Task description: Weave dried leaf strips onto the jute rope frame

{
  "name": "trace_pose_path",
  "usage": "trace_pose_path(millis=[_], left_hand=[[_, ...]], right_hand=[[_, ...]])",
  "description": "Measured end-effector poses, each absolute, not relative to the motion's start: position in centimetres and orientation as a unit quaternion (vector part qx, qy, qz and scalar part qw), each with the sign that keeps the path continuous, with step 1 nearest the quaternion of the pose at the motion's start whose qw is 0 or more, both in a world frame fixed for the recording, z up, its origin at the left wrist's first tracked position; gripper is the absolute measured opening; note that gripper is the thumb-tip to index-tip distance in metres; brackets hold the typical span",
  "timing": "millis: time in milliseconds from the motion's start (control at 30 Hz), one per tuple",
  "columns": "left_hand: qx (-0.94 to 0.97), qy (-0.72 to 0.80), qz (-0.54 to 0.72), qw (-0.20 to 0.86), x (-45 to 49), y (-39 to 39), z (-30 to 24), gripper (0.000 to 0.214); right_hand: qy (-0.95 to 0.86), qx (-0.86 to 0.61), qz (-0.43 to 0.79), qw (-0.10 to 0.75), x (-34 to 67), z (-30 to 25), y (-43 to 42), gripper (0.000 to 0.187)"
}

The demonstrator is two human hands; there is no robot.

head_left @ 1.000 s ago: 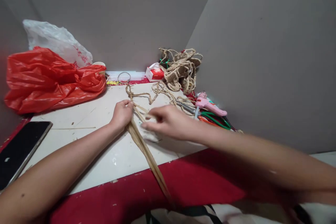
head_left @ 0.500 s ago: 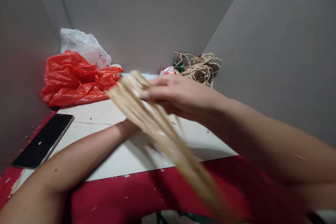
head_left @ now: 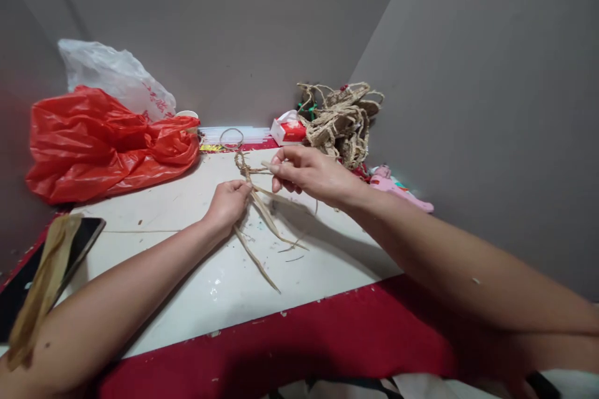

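My left hand [head_left: 228, 204] is closed in a pinch on a small braided straw piece [head_left: 244, 165], which has a loop at its top. Several loose straw strands [head_left: 264, 217] fan out below that hand over the white board. Just to the right, my right hand [head_left: 299, 169] pinches a pale straw strand [head_left: 266, 164] between thumb and fingers. A flat bundle of dried leaf strips [head_left: 47, 280] lies across the black phone [head_left: 88, 230] and against my left forearm.
The white board [head_left: 187, 299] rests on a red cloth [head_left: 327, 336]. An orange-red plastic bag [head_left: 107, 149] and a clear bag [head_left: 112, 78] sit at left. Behind are white sticks [head_left: 253, 135], a red-white tissue pack [head_left: 291, 129] and a heap of braided cords [head_left: 344, 121]; a pink object [head_left: 397, 192] is at right.
The leaf-strip bundle has left my right hand and now lies at left over the phone. My right hand has come beside my left and pinches a strand. The view has shifted right.
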State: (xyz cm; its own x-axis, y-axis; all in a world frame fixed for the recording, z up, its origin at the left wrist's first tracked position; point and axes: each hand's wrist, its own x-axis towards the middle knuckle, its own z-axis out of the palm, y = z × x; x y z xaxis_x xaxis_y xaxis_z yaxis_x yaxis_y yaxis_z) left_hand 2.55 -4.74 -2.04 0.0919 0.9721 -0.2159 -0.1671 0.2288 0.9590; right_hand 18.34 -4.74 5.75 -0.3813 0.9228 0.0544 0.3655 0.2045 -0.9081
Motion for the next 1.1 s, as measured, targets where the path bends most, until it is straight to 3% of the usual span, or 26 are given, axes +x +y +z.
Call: trace_pose_path(millis=[333,667,933,1100], left_hand=[[0.445,0.488,0.452,0.600,2.7,-4.6,-1.6,0.019],[0.461,0.483,0.437,0.602,2.7,-4.7,-1.5,0.024],[0.506,0.474,0.422,0.584,2.6,-4.5,-1.7,0.022],[0.540,0.496,0.431,0.526,2.5,-4.2,-1.9,0.018]], right_hand=[[-0.679,-0.488,0.438,0.331,17.6,0.0,-4.1,0.013],[-0.656,-0.506,0.436,0.352,17.7,-0.9,-3.7,0.015],[-0.694,-0.511,0.392,0.322,17.9,-0.7,-3.5,0.012],[-0.648,-0.506,0.465,0.329,18.0,-0.1,-3.3,0.013]])
